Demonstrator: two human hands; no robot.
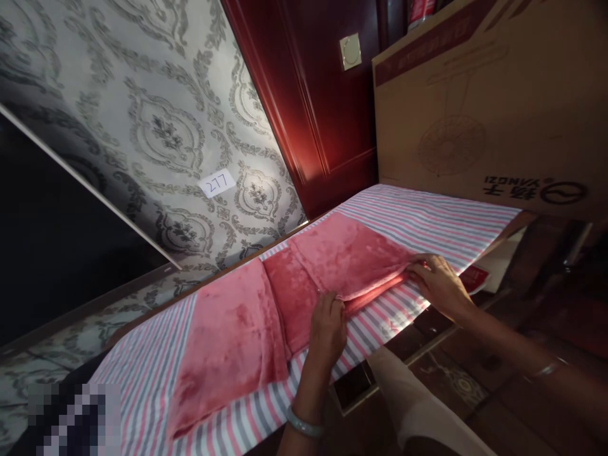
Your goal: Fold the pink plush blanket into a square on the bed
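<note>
A pink plush cloth (228, 335) lies on a striped tablecloth (427, 212), with its left and right ends folded in over a darker middle strip. My left hand (327, 326) pinches the near inner corner of the right-hand fold. At the outer near corner of that same fold, my right hand (439, 282) grips the edge between thumb and fingers. The cloth's front edge stretches between both hands, its layers slightly apart there. A bangle circles my left wrist, and a thin bracelet is on my right.
A large cardboard box (494, 114) stands at the table's right end. Behind the table are patterned wallpaper with a paper marked 277 (217, 183) and a dark red wooden panel (304, 82). A black screen (66, 228) is at the left. Below the front edge, an open drawer (351, 386) shows.
</note>
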